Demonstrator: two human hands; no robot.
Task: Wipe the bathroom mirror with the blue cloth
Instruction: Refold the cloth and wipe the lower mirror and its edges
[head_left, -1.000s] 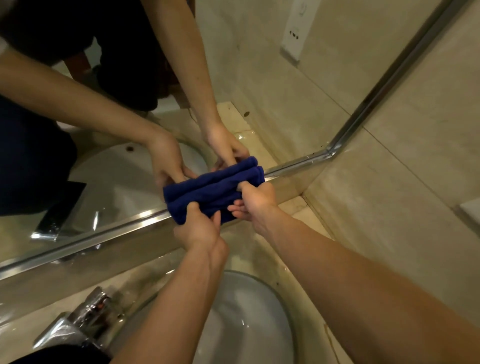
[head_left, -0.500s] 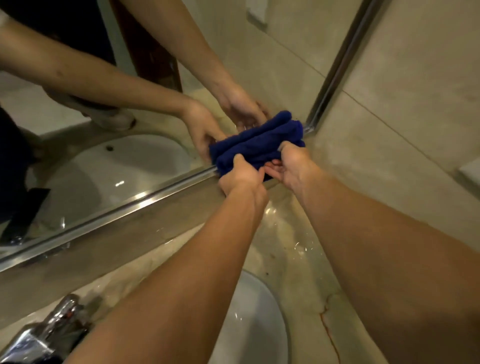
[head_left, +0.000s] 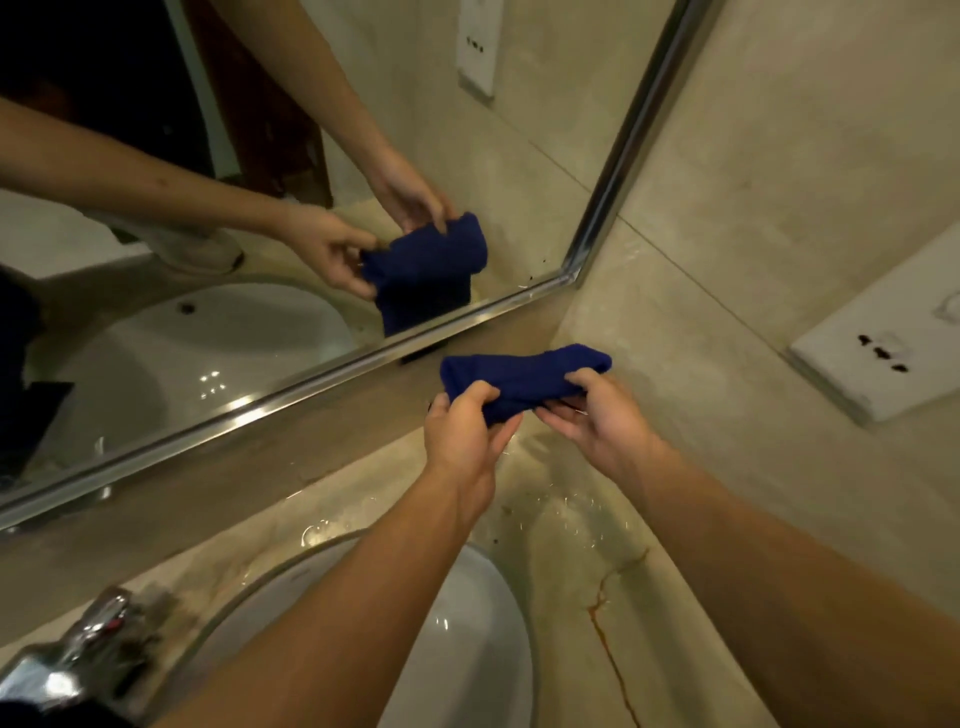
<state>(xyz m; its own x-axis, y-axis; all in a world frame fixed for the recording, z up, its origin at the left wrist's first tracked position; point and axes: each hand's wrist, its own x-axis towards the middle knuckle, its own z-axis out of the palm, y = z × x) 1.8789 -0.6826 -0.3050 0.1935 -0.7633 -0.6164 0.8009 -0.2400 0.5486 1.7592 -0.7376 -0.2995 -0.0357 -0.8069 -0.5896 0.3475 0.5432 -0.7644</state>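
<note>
The folded blue cloth (head_left: 524, 376) hangs in the air in front of the wall, just below the mirror's lower right corner. My left hand (head_left: 465, 439) pinches its left end and my right hand (head_left: 597, 418) holds its right end from below. The mirror (head_left: 291, 291) fills the upper left, with a chrome frame (head_left: 311, 387) along its bottom and right edges. The cloth is apart from the glass. The mirror reflects both hands and the cloth.
A white basin (head_left: 467, 649) sits below my arms in a wet stone counter (head_left: 587, 545) with a rusty crack. A chrome tap (head_left: 88, 644) stands at the lower left. A white wall socket (head_left: 883, 348) is mounted on the tiled wall at the right.
Both hands have pulled the cloth down and back off the mirror's lower edge. It was pressed against the frame before and is now held in the air near the corner.
</note>
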